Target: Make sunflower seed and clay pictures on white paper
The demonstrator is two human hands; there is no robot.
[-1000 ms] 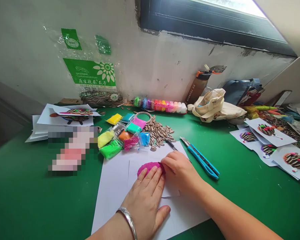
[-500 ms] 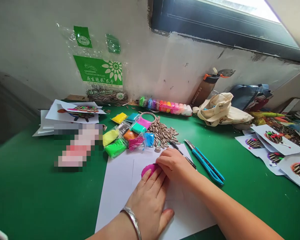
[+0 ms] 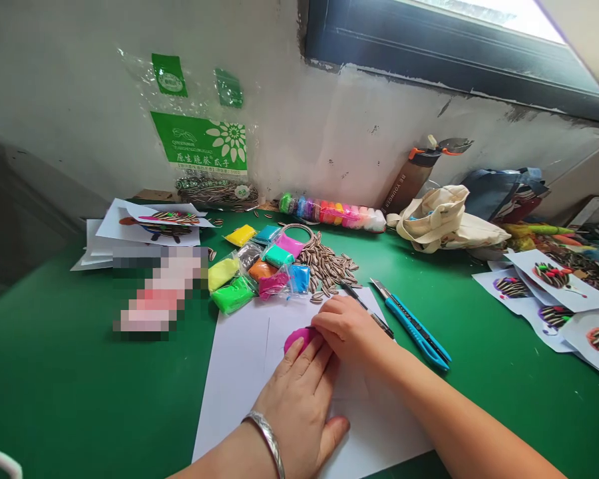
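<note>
While the left hand (image 3: 294, 406) lies spread, palm down, with its fingertips on the magenta clay (image 3: 295, 341), the right hand (image 3: 347, 327) is bent at the clay's far right edge, against the left fingers. Left hand: flat, not clenched, pressing or resting on the clay. Right hand: fingers curled; whether they pinch anything cannot be told, the fingertips being partly hidden. Silver bracelet (image 3: 267, 436) on left wrist.

Clay position: on the small white sheet (image 3: 275, 362), itself on the large white sheet (image 3: 224, 359); clay partly covered by fingers. Dark pen (image 3: 374, 315) lies just beyond the right hand, partly over the large sheet. Blue utility knife (image 3: 415, 332), blade exposed, rests right of the pen on the green table (image 3: 484, 332).

Beyond the large sheet: bagged clay packets (image 3: 232, 295) in several colours, beside a pile of striped seeds (image 3: 329, 265). Decorated cards at both sides, left stack (image 3: 110, 229) and right group (image 3: 549, 283). By the wall: seed bag (image 3: 209, 146), row of coloured clay (image 3: 335, 213), brown bottle (image 3: 410, 178), cream cloth bag (image 3: 442, 216).
</note>
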